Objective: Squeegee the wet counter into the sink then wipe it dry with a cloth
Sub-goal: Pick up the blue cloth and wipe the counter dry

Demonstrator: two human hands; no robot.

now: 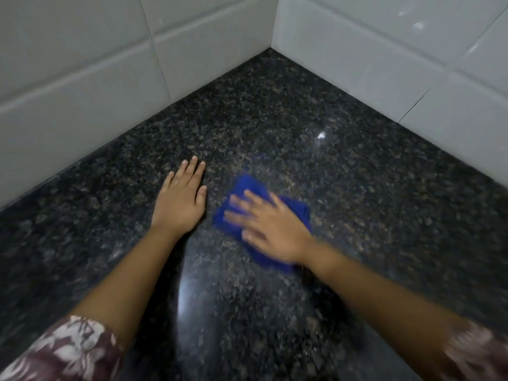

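A folded blue cloth (247, 188) lies on the dark speckled granite counter (302, 127) near the middle of the view. My right hand (269, 226) presses flat on top of the cloth with fingers spread, and it is blurred by motion. My left hand (181, 196) rests palm down on the bare counter just left of the cloth, fingers together, holding nothing. The counter shines with reflected light. No squeegee and no sink are in view.
White tiled walls (96, 86) meet in a corner at the back and bound the counter on the left and right (412, 64). Floral sleeves (68, 350) show at the bottom corners.
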